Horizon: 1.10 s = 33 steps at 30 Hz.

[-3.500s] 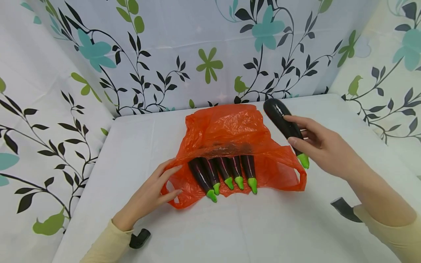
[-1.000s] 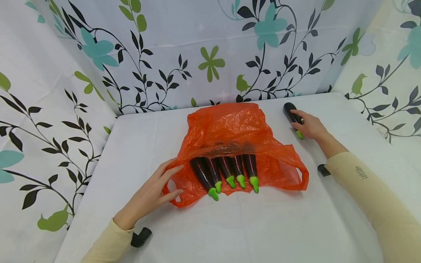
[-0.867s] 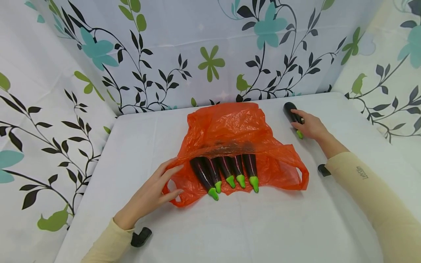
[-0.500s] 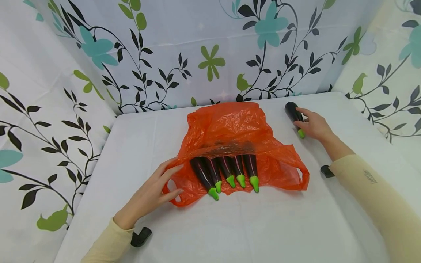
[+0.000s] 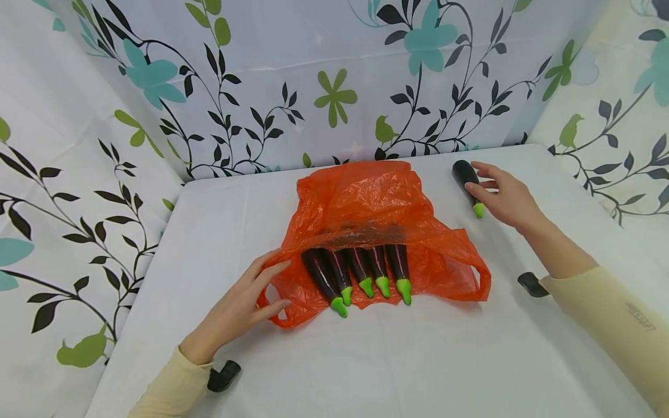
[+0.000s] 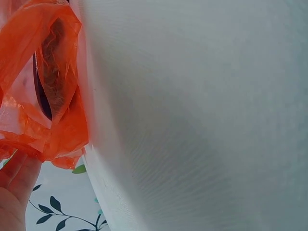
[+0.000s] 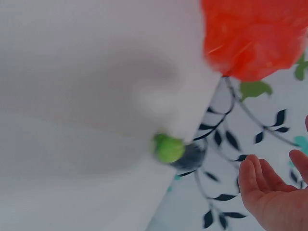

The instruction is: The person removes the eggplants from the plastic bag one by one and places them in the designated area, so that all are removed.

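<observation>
An orange plastic bag (image 5: 360, 194) lies mid-table with its mouth toward me. Several dark eggplants (image 5: 398, 264) with green stem ends stick out of it side by side; their far ends are covered by the film. My left hand (image 5: 235, 305) rests at the bag's left handle, fingers extended and thumb apart, touching the film; in the left wrist view its fingers (image 6: 21, 175) meet the bag's edge. Another eggplant (image 5: 464, 174) lies alone at the back right. Just right of it is my right hand (image 5: 507, 197), with loosely bent fingers and nothing held. It appears blurred in the right wrist view.
The table (image 5: 418, 360) has a white cover. A patterned curtain (image 5: 292, 69) hangs behind and along both sides. Black wrist devices (image 5: 223, 376) show at both sleeves.
My right hand carried the single eggplant from beside the bag to the back right of the table, laid it down and let go, then drew slightly toward me. Left hand and bag stayed put.
</observation>
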### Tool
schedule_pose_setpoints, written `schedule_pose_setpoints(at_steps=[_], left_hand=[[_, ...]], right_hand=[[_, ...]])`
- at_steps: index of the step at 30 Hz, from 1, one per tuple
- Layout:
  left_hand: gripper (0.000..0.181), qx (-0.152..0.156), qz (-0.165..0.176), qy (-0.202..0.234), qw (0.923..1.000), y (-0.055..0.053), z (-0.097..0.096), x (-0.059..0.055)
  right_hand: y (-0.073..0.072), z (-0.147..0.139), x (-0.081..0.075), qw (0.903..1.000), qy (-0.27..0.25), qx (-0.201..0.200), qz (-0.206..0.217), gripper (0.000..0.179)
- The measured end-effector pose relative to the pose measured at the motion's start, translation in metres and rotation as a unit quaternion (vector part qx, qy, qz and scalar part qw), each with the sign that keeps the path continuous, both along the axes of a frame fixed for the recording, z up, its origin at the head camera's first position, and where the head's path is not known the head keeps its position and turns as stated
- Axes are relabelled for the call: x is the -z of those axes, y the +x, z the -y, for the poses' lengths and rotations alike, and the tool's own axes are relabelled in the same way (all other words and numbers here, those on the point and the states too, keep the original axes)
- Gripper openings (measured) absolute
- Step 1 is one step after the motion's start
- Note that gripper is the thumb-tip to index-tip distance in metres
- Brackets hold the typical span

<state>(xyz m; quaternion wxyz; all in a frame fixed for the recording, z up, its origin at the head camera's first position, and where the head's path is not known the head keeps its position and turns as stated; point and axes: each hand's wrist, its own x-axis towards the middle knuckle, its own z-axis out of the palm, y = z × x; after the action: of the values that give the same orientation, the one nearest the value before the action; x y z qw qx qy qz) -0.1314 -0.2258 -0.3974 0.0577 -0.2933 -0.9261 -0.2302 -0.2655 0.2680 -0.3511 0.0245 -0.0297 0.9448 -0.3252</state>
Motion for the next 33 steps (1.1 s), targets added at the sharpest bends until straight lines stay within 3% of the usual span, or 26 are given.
schedule_pose_setpoints(at_steps=[10, 17, 25, 33], left_hand=[[0.073, -0.005, -0.003, -0.002, 1.0, -0.001, 0.0, 0.0], [0.075, -0.006, -0.007, -0.002, 1.0, 0.0, 0.0, 0.001], [0.074, -0.01, 0.003, -0.004, 0.9999, 0.002, 0.0, 0.0], [0.074, -0.005, -0.009, -0.002, 0.9999, 0.002, 0.0, 0.001]], right_hand=[[0.061, 0.039, -0.042, 0.9966, -0.049, -0.039, -0.054, 0.061], [0.105, 0.058, -0.056, 0.9889, -0.064, -0.097, -0.092, 0.057], [0.147, 0.08, -0.054, 0.9707, -0.056, -0.188, -0.139, 0.058], [0.168, 0.098, -0.034, 0.9738, -0.017, -0.198, -0.111, 0.05]])
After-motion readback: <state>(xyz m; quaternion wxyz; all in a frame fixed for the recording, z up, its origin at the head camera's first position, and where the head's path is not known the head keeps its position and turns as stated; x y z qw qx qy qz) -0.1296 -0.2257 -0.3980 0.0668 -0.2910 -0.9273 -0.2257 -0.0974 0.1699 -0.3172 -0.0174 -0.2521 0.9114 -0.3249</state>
